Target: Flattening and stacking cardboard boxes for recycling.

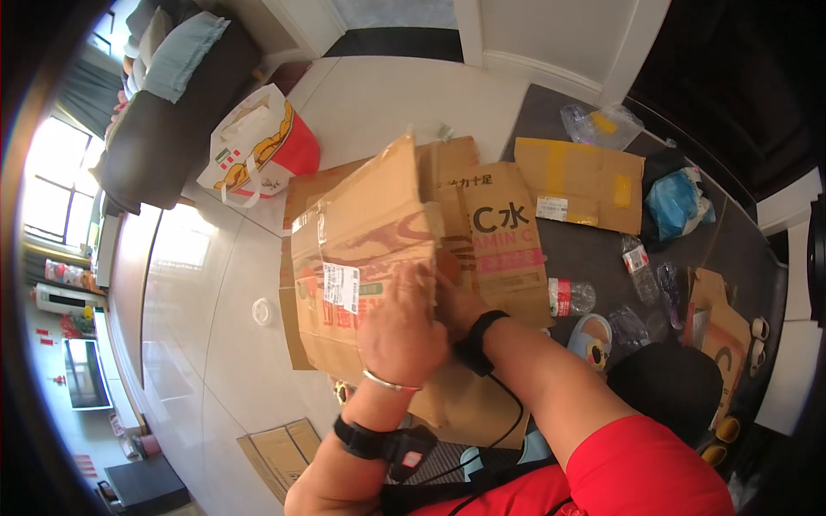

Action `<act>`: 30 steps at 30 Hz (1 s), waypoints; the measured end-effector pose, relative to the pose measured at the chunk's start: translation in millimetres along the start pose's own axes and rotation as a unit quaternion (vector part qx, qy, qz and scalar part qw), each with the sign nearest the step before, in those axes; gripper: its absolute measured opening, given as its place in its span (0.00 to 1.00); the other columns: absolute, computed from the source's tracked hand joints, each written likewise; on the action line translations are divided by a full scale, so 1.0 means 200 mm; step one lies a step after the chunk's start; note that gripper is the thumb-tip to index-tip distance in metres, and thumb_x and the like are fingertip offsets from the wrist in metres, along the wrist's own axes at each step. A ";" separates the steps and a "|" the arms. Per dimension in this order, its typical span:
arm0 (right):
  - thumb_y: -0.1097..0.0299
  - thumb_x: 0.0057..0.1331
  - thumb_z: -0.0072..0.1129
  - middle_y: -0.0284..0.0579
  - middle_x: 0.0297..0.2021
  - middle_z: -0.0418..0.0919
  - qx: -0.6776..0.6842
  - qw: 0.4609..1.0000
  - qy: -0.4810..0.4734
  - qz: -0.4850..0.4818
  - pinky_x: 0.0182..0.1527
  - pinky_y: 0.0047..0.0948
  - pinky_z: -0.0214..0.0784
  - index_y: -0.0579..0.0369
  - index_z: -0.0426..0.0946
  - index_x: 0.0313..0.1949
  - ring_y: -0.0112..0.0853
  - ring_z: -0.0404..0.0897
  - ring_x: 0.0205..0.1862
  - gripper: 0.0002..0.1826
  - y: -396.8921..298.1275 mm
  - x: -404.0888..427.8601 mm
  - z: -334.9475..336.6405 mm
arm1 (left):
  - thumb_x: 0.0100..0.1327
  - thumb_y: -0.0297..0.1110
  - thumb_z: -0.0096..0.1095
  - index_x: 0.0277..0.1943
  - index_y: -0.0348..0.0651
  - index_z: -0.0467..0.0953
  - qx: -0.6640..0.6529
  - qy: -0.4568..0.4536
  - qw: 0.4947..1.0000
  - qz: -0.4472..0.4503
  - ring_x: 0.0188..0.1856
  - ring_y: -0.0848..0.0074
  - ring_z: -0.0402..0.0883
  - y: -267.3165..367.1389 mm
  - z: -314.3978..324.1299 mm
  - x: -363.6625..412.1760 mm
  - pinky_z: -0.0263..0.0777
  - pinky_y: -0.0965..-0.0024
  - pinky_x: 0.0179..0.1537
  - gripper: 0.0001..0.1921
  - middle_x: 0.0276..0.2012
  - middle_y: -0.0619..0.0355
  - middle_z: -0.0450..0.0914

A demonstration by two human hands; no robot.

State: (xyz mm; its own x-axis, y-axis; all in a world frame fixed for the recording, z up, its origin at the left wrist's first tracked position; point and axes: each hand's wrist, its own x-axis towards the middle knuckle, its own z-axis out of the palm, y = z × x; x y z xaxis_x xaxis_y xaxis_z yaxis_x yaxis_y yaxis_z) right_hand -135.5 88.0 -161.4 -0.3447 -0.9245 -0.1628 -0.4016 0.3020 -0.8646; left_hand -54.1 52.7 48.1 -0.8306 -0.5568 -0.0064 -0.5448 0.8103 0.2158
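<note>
A partly flattened brown cardboard box (368, 213) is tilted up in front of me, with a white printed label and red and green print on its side. My left hand (403, 329) grips it near the right edge, fingers spread along the printed face. Close beside that edge is my right hand (459, 306), its fingers mostly hidden by the cardboard. Under and behind lie more flattened cardboard sheets (510, 271), one with large black characters and a pink band. Another cardboard piece (477, 400) lies below my wrists.
A red and white paper bag (284, 142) stands at the upper left, near a dark sofa (174, 142). On the dark mat to the right are a taped cardboard piece (581, 180), plastic bottles (639, 267), a blue plastic bag (677, 200), a slipper (590, 338) and a black round stool (668, 384).
</note>
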 end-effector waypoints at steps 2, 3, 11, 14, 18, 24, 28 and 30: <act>0.51 0.58 0.50 0.48 0.64 0.48 0.140 0.989 -0.004 -0.039 0.59 0.33 0.56 0.53 0.55 0.61 0.43 0.61 0.59 0.35 0.07 0.00 -0.02 | 0.43 0.31 0.55 0.58 0.34 0.61 0.001 0.015 0.999 0.034 0.41 0.57 0.77 0.01 0.13 0.03 0.71 0.63 0.41 0.34 0.50 0.41 0.70; 0.52 0.58 0.50 0.47 0.64 0.49 0.208 0.976 -0.005 -0.057 0.59 0.32 0.56 0.53 0.57 0.60 0.42 0.61 0.59 0.33 0.10 -0.01 -0.05 | 0.43 0.31 0.55 0.57 0.34 0.61 0.008 0.000 0.999 0.033 0.43 0.56 0.76 0.05 0.17 0.04 0.71 0.63 0.42 0.33 0.52 0.41 0.69; 0.56 0.59 0.50 0.48 0.54 0.65 0.081 0.996 -0.007 -0.049 0.53 0.34 0.62 0.53 0.60 0.58 0.42 0.67 0.54 0.29 0.08 -0.16 -0.30 | 0.49 0.33 0.53 0.55 0.31 0.62 0.108 -0.055 0.991 0.057 0.45 0.46 0.73 0.13 0.65 0.12 0.70 0.61 0.45 0.29 0.52 0.36 0.66; 0.57 0.60 0.50 0.47 0.52 0.68 0.105 0.994 -0.015 -0.005 0.51 0.35 0.63 0.54 0.60 0.57 0.41 0.68 0.53 0.28 0.12 -0.17 -0.32 | 0.50 0.34 0.54 0.56 0.31 0.61 0.150 -0.054 0.986 0.053 0.45 0.45 0.72 0.10 0.77 0.15 0.71 0.61 0.44 0.29 0.52 0.37 0.66; 0.55 0.61 0.51 0.41 0.46 0.70 0.481 0.827 0.115 0.267 0.35 0.32 0.70 0.55 0.62 0.55 0.30 0.71 0.42 0.26 0.23 -0.14 -0.27 | 0.51 0.34 0.55 0.57 0.36 0.60 0.171 -0.077 0.982 -0.001 0.47 0.47 0.71 -0.03 0.90 0.14 0.73 0.64 0.40 0.29 0.54 0.41 0.64; 0.59 0.56 0.56 0.52 0.47 0.69 0.146 0.973 0.103 0.146 0.40 0.34 0.69 0.57 0.53 0.61 0.41 0.72 0.42 0.36 0.08 0.00 -0.24 | 0.50 0.39 0.56 0.55 0.40 0.63 0.130 -0.088 0.987 -0.041 0.50 0.51 0.66 -0.09 0.88 0.12 0.72 0.60 0.39 0.28 0.54 0.49 0.64; 0.58 0.51 0.61 0.56 0.58 0.56 -0.175 0.961 0.195 0.087 0.57 0.43 0.53 0.52 0.55 0.61 0.48 0.59 0.57 0.39 -0.06 0.04 -0.20 | 0.51 0.50 0.53 0.58 0.37 0.61 0.013 -0.057 0.998 -0.003 0.61 0.54 0.55 -0.19 0.81 0.06 0.50 0.54 0.57 0.34 0.59 0.49 0.60; 0.54 0.52 0.60 0.49 0.64 0.48 -0.269 0.948 0.167 0.017 0.63 0.52 0.36 0.48 0.57 0.61 0.41 0.47 0.65 0.38 -0.14 0.06 -0.23 | 0.52 0.56 0.50 0.61 0.34 0.56 -0.020 -0.045 0.999 0.023 0.66 0.54 0.46 -0.29 0.83 0.01 0.35 0.54 0.64 0.40 0.64 0.48 0.53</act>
State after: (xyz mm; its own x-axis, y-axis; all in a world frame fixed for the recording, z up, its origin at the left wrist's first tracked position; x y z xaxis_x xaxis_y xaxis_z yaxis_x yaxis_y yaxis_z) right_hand -168.6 78.7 -117.8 -0.5790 -0.8138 0.0507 -0.7290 0.4888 -0.4792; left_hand -42.3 35.2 -127.2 -0.8631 -0.4983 -0.0828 -0.5016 0.8263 0.2562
